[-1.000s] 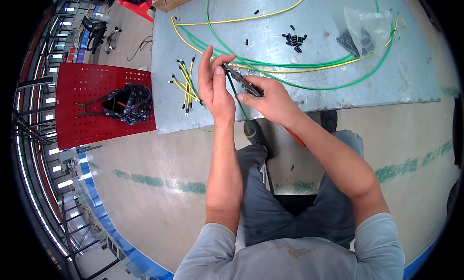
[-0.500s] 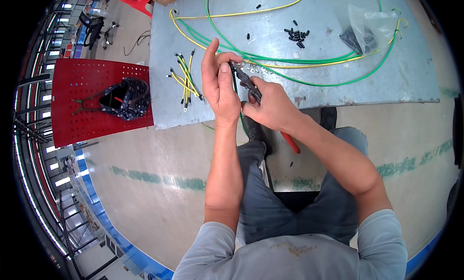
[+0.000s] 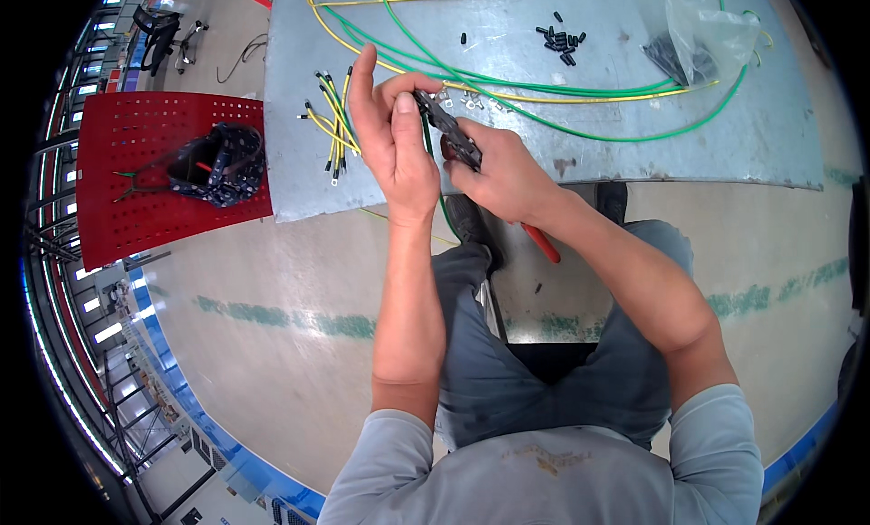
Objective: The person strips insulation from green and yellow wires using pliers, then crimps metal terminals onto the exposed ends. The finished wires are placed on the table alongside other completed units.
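Above the table [image 3: 634,153], grips dark pliers [image 3: 450,131] in the right hand [image 3: 503,167], fingers wrapped firmly round. Shows a red handle [image 3: 541,242] past the wrist, any join hidden by the hand. Cannot tell how far apart the jaws stand. At the pliers' nose, pinches a green cable [image 3: 443,208] in the left hand [image 3: 394,153], thumb and middle finger drawn in, index finger raised; exact contact hidden. Below the pliers, hangs down past the near edge. Just beyond the pliers, a scatter of silver lugs [image 3: 469,99]. Farther beyond, long cables [image 3: 544,88] in green and yellow, curving broadly. Left of the pliers, a loose pile of short cables [image 3: 343,126], yellow and green, dark-ended. Beyond and right of the pliers, small black caps [image 3: 562,43] in a cluster; farther right, a clear bag [image 3: 702,44] with dark contents. Well left of the pliers, a red board [image 3: 127,217], perforated, under a dark patterned pouch [image 3: 222,167].
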Demonstrator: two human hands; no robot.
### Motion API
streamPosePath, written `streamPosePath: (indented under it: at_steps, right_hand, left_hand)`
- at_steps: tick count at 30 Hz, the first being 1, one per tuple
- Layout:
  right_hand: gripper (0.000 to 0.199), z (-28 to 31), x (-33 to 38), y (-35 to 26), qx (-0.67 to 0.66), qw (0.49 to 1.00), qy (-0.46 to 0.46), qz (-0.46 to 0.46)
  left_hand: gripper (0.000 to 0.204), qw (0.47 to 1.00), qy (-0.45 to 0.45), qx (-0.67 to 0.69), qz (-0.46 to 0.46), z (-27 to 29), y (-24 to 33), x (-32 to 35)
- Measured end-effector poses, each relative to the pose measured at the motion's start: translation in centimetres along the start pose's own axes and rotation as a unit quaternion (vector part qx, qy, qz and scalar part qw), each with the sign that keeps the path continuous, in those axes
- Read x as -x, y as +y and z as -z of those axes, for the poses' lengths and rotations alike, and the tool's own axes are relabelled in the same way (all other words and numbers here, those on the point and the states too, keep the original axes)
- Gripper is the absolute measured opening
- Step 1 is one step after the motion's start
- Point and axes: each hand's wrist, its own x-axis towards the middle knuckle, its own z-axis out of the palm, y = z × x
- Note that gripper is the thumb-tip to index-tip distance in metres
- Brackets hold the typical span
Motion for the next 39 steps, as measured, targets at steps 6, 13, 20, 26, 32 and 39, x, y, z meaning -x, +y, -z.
streamPosePath:
  at_steps: [6, 13, 20, 26, 32, 39]
  right_hand:
    - [0.019, 0.0, -1.0, 0.7, 0.014, 1.000, 0.008, 0.008]
    - [0.019, 1.1, -3.0, -2.5, 0.077, 0.994, -0.005, 0.072]
    - [0.032, 0.0, -5.1, -2.4, 0.091, 0.992, -0.014, 0.090]
    - [0.039, -0.9, -4.9, -2.7, 0.208, 0.962, 0.024, 0.177]
    - [0.035, -0.4, -2.6, -2.0, 0.232, 0.971, -0.056, -0.024]
    - [0.026, -0.5, -2.5, -1.5, 0.188, 0.981, -0.053, -0.014]
  left_hand:
    - [0.056, 1.000, 0.004, -0.012, -0.004, 0.0, -0.3, -0.1]
    - [0.064, 0.994, 0.048, -0.080, -0.062, 0.4, 1.0, -2.1]
    - [0.067, 0.987, 0.105, -0.082, -0.090, 1.5, -0.5, -2.5]
    - [0.063, 0.980, 0.156, -0.121, -0.038, 2.5, -0.6, -1.9]
    - [0.064, 0.980, 0.155, -0.113, -0.052, 2.8, -0.6, -1.4]
    - [0.068, 0.985, 0.137, -0.081, -0.064, 3.0, -0.5, -0.9]
